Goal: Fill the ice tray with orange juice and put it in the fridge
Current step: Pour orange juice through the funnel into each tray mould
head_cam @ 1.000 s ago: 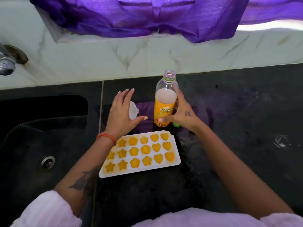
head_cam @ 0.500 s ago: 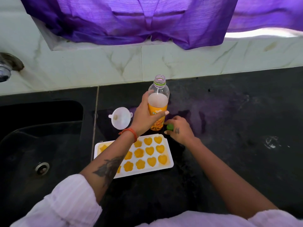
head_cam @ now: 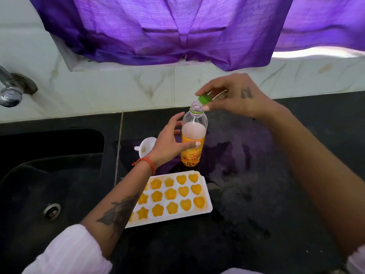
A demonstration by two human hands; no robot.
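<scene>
Black stone forms the counter [head_cam: 266, 194], glossy and mottled, with a purple reflection near its back edge. A black sink [head_cam: 49, 184] is sunk into its left end, and a metal tap [head_cam: 10, 89] juts from the pale marble wall [head_cam: 118, 89] behind. Purple curtain [head_cam: 167, 30] hangs above the wall ledge. A white ice tray [head_cam: 206, 196], its star, flower and heart cells full of orange juice, lies toward the counter's front edge. Behind it stands the juice bottle [head_cam: 194, 139], uncapped, gripped round its middle by the left hand [head_cam: 167, 143]. The right hand [head_cam: 235, 95] pinches the green cap [head_cam: 205, 99] just above the bottle's mouth. A white funnel [head_cam: 146, 146] sits beside the sink edge.
</scene>
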